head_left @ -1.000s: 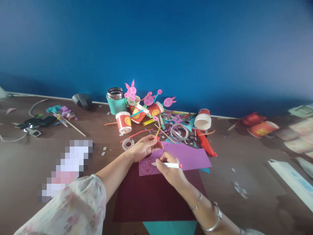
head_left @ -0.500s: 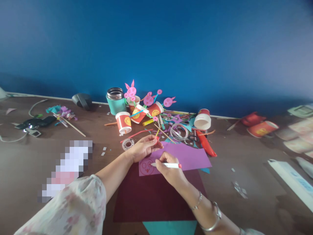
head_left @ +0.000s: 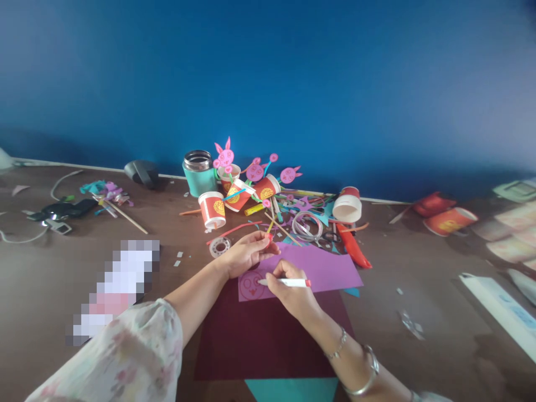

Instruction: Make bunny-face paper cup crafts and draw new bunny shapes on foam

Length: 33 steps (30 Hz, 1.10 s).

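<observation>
My right hand [head_left: 291, 287] is closed around a white marker with a red end [head_left: 298, 283]. Its tip rests on a round face [head_left: 251, 286] drawn in red at the left end of a purple paper sheet [head_left: 326, 268]. Just above the drawing is my left hand [head_left: 251, 250], pinching a small red marker cap [head_left: 268, 239]. Under the purple sheet lies a dark red sheet [head_left: 272, 340], with a teal sheet [head_left: 293, 388] showing below it.
Behind my hands stand red paper cups [head_left: 212, 207] with pink animal faces [head_left: 254, 171] and a teal flask [head_left: 199, 176]. A tape roll [head_left: 220, 247], red scissors [head_left: 354, 245] and paper scraps lie around. A power strip [head_left: 500, 312] is at right.
Both hands keep nearly the same places and grips. The marker tip stays at the drawn face, and the view shifts very slightly.
</observation>
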{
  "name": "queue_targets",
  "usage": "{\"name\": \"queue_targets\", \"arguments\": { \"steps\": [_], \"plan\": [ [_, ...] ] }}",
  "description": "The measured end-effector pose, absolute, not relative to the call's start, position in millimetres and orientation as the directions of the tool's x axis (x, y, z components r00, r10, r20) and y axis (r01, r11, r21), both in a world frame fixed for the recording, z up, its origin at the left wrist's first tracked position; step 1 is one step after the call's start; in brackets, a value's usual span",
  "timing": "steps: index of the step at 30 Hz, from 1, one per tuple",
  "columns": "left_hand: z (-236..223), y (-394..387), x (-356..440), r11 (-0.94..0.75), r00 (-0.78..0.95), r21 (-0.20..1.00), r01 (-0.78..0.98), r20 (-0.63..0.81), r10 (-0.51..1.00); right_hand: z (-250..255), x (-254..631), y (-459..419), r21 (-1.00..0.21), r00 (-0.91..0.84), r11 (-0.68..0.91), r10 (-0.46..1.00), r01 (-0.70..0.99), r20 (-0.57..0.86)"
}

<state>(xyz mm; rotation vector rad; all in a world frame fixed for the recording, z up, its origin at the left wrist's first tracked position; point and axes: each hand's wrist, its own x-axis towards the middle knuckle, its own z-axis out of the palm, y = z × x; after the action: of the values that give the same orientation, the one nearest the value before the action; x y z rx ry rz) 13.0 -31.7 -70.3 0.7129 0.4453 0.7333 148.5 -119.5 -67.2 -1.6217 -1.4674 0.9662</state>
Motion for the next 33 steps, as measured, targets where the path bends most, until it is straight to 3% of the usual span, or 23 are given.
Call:
{"name": "queue_targets", "arguments": {
  "steps": [5, 10, 33],
  "plan": [
    [-68.5, -32.3, 13.1, 0.529, 0.675, 0.722, -0.446, -0.117, 0.728, -62.9, 143.9, -123.1, -0.908, 0.033, 0.022, 0.999, 0.418, 0.04],
    [-67.3, -32.5, 13.4, 0.53, 0.675, 0.714, -0.458, -0.109, 0.73, -62.5, 135.0, -122.1, -0.909, -0.06, 0.003, 0.998, 0.416, -0.025],
    [-69.0, -32.0, 13.1, 0.54, 0.681, 0.709, -0.454, -0.114, 0.723, -64.5, 133.2, -121.1, -0.885, -0.06, -0.02, 0.997, 0.465, -0.054]
  ]
}}
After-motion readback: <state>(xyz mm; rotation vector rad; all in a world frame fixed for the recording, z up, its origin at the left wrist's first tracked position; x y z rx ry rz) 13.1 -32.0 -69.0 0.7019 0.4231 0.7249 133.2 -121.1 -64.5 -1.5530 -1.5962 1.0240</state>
